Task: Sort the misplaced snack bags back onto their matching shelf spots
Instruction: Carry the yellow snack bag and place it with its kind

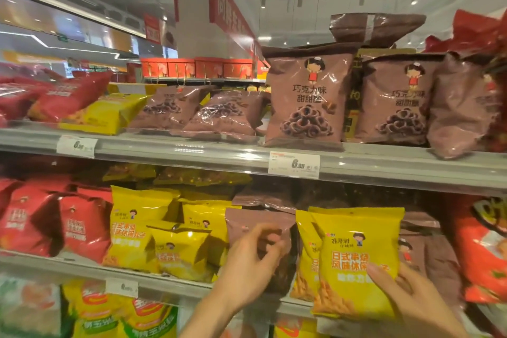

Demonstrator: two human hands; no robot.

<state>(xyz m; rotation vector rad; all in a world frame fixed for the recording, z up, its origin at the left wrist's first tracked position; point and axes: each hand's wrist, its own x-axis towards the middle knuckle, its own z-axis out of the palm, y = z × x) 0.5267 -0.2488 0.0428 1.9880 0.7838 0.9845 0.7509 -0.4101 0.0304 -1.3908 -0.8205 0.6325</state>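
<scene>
Yellow bag (356, 261) in right hand (411, 299)

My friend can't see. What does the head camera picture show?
The right hand holds a yellow snack bag at the middle shelf, while the left hand reaches for a brown bag. Above stand more brown bags.
</scene>
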